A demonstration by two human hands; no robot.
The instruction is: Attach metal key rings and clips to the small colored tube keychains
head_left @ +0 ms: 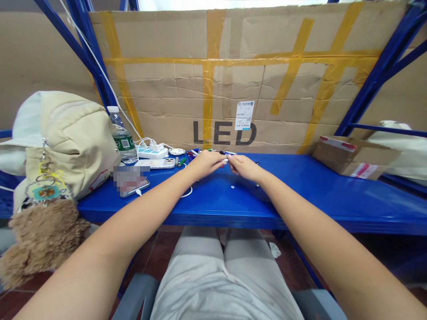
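My left hand [207,162] and my right hand [244,168] rest palm down on the far part of the blue metal shelf [300,198], their fingertips meeting in the middle. Several thin pens or markers [200,154] lie bunched just beyond and under the fingers. A dark, blue-tipped pen [228,153] lies closest to the fingertips. Something small and pale may sit between the fingertips, but my fingers hide it. A white cable [187,192] runs out below my left wrist.
To the left stand a water bottle [122,135], a power strip [152,152], a phone [156,163] and a beige bag [68,142] with a plush charm [43,240]. A cardboard box [355,158] sits right. Cardboard marked LED [223,75] backs the shelf between blue uprights.
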